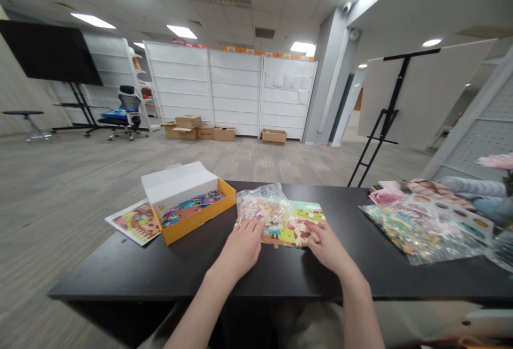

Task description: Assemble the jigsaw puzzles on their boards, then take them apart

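A partly joined jigsaw puzzle (286, 234) with a colourful farm scene lies flat on the black table, its near edge showing knobs and gaps. Over its left and far part rests a crumpled clear plastic bag (276, 202). My left hand (247, 239) lies with fingers stretched out on the left side of the puzzle, by the bag's near edge. At the right side my right hand (323, 239) touches the puzzle with its index finger extended and the other fingers curled. Whether a piece is under those fingers is hidden.
An open yellow box (200, 218) with puzzle pieces inside stands at the left, partly over a printed picture sheet (136, 220). To the right lie a clear bag of puzzle pieces (409, 231) and a card with round holes (452, 215). The black table (192, 269) ends close to me.
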Demonstrator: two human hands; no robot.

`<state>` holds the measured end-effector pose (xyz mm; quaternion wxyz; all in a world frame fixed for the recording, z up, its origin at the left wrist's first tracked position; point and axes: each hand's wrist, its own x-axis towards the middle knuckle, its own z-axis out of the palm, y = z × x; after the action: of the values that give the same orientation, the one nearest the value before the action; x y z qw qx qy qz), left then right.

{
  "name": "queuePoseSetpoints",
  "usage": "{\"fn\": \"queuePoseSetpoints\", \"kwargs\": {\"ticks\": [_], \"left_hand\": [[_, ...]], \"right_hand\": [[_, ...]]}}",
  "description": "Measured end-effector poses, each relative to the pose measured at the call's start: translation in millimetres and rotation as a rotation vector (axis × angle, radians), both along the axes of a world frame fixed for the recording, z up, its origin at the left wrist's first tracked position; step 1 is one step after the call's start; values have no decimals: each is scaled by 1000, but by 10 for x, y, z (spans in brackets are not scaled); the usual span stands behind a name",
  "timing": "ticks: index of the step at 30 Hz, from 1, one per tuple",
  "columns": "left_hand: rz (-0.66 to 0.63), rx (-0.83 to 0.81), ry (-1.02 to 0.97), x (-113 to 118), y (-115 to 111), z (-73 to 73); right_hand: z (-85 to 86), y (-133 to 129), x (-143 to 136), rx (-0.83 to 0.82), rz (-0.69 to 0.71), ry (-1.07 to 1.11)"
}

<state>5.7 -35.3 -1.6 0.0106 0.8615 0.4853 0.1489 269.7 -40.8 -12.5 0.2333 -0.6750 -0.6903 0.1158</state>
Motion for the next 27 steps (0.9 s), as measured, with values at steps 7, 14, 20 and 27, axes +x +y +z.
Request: {"fn": "queuePoseSetpoints", "kwargs": {"ticks": [7,14,20,27], "left_hand": [[-6,-12,14,-7,-13,12],[-6,-3,0,-22,-19,33],[-21,24,-153,-7,-7,78],[-25,97,-385,75,9,43]], "right_hand": [[54,24,-7,-62,-26,4],[43,-51,99,-33,-49,498],[88,-152,151,32,35,727],[246,-188,-253,49,185,761]]}}
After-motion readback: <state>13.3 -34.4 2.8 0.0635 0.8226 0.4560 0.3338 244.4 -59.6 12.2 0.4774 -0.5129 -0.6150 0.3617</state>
